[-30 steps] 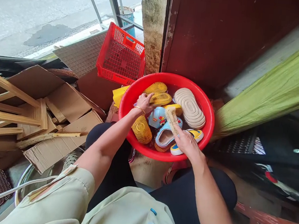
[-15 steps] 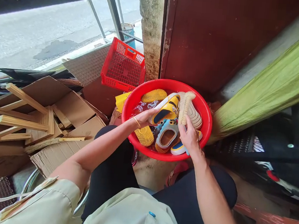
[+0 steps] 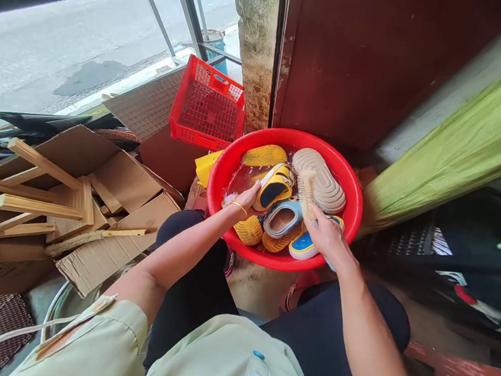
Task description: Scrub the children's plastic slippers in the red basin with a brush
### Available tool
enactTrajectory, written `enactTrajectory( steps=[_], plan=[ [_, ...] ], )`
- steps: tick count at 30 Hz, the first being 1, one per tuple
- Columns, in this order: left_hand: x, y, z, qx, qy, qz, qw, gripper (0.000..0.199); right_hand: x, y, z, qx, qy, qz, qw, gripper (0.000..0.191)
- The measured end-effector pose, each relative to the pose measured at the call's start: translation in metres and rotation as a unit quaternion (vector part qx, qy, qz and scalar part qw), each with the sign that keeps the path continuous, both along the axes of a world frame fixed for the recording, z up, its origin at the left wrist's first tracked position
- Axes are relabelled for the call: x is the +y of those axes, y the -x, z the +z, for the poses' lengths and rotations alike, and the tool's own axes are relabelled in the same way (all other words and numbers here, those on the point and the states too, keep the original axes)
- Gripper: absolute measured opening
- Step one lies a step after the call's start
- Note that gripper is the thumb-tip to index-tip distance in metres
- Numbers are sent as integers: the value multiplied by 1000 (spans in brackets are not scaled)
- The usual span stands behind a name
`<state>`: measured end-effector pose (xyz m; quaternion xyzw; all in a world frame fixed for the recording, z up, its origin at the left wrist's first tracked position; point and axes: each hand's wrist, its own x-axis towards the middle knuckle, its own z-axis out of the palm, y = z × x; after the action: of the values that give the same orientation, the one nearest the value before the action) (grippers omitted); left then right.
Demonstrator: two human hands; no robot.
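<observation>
Inside a round red basin [image 3: 279, 263] of water lie several clogs and sandals. My left hand [image 3: 247, 198] is closed around the heel end of a yellow clog [image 3: 281, 182] with a dark footbed, held over the basin. My right hand [image 3: 323, 233] grips a scrub brush [image 3: 306, 193] with pale bristles, just right of that clog and apart from it. Below them sit a grey-blue clog [image 3: 283, 219] and a blue-and-white shoe [image 3: 303, 244]. A beige sole [image 3: 324, 183] faces up at the right, and a yellow sole [image 3: 265, 156] lies at the back.
A red plastic crate [image 3: 209, 104] stands behind the basin, to the left. Cardboard [image 3: 142, 186] and a wooden stool [image 3: 44, 209] on its side fill the left. A dark red door [image 3: 355, 62] rises behind; a green cloth [image 3: 453, 148] hangs at right.
The yellow clog has been lowered and tilted in my left hand. The brush has dropped slightly, away from the beige sole's top. The view has shifted a little.
</observation>
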<state>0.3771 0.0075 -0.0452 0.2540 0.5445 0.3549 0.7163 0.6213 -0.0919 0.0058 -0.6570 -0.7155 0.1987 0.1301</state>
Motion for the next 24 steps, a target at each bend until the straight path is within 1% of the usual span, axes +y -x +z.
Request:
enactTrajectory(
  steps=[2,4,5,7,9,12,14,16,18,20,22,24],
  plan=[
    [-3,-10,3,-31,11,33,999,57,-8,12,5,50,24,33,998,56],
    [-7,-20,5,-58,9,55,997,54,-15,26,7,64,83,67,992,57],
    [-10,-23,6,-68,7,61,996,53,-17,33,7,61,116,71,989,58],
    [-17,-30,6,-72,-7,59,996,53,-14,42,5,61,174,53,981,59],
    [-26,-35,4,-45,-36,32,998,53,0,45,1,77,203,11,976,58],
    [-41,-41,-1,-4,-86,-16,996,55,30,43,-5,86,205,-52,974,54],
    [-47,-42,-4,13,-107,-22,994,59,45,43,-9,87,194,-71,974,51],
    [-49,-39,-5,34,-121,-23,992,61,52,46,-11,112,198,-69,971,49],
    [-47,-33,-6,51,-132,-29,989,59,48,50,-11,157,218,-47,962,49],
    [-42,-26,-7,50,-132,-28,990,59,36,53,-10,194,241,-15,951,51],
    [-37,-22,-9,37,-113,-6,993,59,19,53,-8,206,252,9,946,55],
    [-30,-22,-13,20,-76,25,997,58,-1,50,-4,196,244,26,950,56]
  ],
)
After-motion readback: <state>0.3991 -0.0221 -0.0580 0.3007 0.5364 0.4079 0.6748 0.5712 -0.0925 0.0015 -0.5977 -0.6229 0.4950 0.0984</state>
